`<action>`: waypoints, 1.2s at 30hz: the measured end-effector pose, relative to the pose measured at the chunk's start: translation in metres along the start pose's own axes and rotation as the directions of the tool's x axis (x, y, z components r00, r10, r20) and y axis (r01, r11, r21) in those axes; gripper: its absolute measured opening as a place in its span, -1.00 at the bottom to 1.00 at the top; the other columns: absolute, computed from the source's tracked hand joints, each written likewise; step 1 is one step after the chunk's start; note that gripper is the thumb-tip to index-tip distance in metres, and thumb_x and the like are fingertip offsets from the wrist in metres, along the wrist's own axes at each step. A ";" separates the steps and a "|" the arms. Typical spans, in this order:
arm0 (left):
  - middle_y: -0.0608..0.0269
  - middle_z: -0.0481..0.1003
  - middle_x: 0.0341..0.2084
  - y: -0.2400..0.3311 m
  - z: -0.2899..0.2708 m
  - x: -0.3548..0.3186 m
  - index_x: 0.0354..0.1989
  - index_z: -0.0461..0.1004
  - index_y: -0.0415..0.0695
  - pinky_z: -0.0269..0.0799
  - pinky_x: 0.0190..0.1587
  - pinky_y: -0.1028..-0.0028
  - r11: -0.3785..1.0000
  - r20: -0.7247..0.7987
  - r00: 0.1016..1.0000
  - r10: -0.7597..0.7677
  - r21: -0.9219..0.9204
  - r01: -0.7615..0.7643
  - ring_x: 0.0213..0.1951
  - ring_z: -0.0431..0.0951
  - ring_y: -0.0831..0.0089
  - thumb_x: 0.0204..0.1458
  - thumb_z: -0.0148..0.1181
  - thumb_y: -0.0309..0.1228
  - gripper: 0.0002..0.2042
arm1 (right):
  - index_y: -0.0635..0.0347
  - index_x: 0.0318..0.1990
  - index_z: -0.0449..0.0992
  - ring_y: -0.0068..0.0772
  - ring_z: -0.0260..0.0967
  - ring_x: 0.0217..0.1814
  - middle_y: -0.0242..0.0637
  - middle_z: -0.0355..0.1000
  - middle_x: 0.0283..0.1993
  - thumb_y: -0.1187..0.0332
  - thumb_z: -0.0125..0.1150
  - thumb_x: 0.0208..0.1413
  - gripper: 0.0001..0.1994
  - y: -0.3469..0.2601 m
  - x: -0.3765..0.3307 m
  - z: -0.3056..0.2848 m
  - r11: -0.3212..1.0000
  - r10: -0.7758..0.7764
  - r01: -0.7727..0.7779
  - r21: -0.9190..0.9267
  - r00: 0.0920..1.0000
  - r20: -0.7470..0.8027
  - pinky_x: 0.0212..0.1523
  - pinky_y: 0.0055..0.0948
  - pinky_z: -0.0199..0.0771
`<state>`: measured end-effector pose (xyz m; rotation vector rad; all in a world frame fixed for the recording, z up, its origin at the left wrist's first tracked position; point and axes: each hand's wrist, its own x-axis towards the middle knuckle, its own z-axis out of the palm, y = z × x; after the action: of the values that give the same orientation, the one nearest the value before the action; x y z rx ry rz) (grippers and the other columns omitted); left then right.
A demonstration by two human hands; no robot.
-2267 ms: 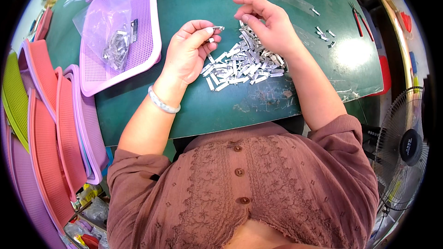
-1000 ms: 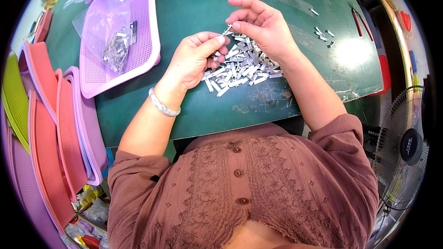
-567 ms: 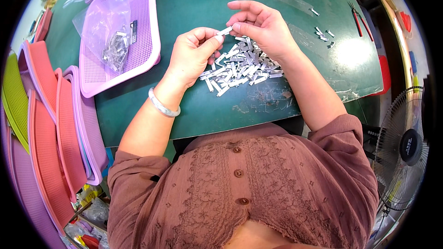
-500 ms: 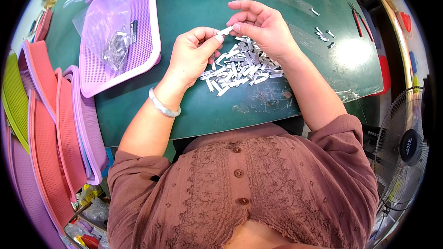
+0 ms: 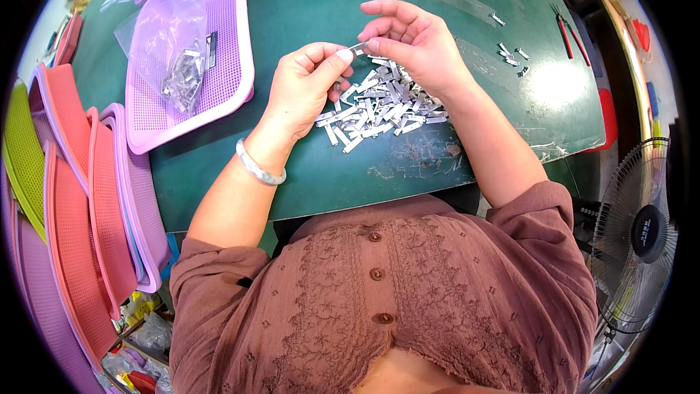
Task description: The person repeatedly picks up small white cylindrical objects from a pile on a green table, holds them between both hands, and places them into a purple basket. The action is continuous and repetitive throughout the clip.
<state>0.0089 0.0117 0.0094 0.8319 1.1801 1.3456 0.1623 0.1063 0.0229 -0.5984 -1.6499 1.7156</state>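
Note:
Between my two hands is a small, flat silvery metal piece (image 5: 358,49). My left hand (image 5: 312,76) pinches its left end with thumb and fingers. At the other end, my right hand (image 5: 412,40) grips it between thumb and forefinger, the remaining fingers curled. A loose pile of similar small metal pieces (image 5: 386,102) lies on the green table just below and between the hands. What exactly these pieces are is too small to tell. A pale bangle circles my left wrist.
At left on the table stands a purple plastic basket (image 5: 191,122) holding a clear bag of metal pieces (image 5: 182,80). Several pink, purple and green baskets (image 5: 73,226) are stacked beside the table. Red-handled pliers (image 5: 566,35) and a few loose pieces (image 5: 510,52) lie at right, near a fan (image 5: 642,233).
The metal piece has been turned between my fingers, showing a narrower, darker side. Both hands stay in nearly the same place.

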 end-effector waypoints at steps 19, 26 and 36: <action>0.31 0.42 -0.50 0.000 -0.003 0.002 -0.33 0.39 -0.22 0.28 -0.48 0.69 0.997 -0.023 1.000 0.004 -0.073 -0.006 -0.49 0.38 0.61 -0.01 0.09 -0.50 -0.91 | 0.20 0.00 0.33 -0.57 0.35 -0.25 -0.38 0.40 -0.32 0.62 0.07 -0.07 -0.60 0.014 0.004 -0.005 0.971 -0.148 0.144 -0.192 0.989 -0.010 -0.22 -0.62 0.35; 0.04 0.42 -0.44 -0.001 -0.019 0.011 -0.40 0.34 -0.25 0.41 -0.35 0.50 0.834 0.054 0.997 -0.055 -0.547 0.076 -0.40 0.43 0.34 -0.02 -0.02 -0.43 -0.87 | 0.14 -0.09 0.40 -0.22 0.26 -0.17 -0.33 0.43 -0.36 0.53 0.12 -0.17 -0.62 0.018 0.001 -0.004 0.570 -0.270 0.234 -0.787 0.959 0.090 -0.16 -0.28 0.32; 0.20 0.40 -0.56 -0.004 -0.015 0.011 -0.41 0.36 -0.22 0.33 -0.54 0.62 0.881 -0.005 0.984 -0.176 -0.447 0.156 -0.54 0.40 0.49 -0.04 0.05 -0.50 -0.94 | 0.15 -0.19 0.48 -0.21 0.31 -0.28 -0.35 0.43 -0.45 0.57 0.06 -0.17 -0.70 0.023 0.008 -0.004 0.487 -0.292 0.239 -0.840 0.951 0.101 -0.23 -0.26 0.33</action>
<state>-0.0059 0.0196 0.0005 0.3617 0.8993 1.4214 0.1564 0.1157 0.0011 -0.7462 -2.3620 0.5408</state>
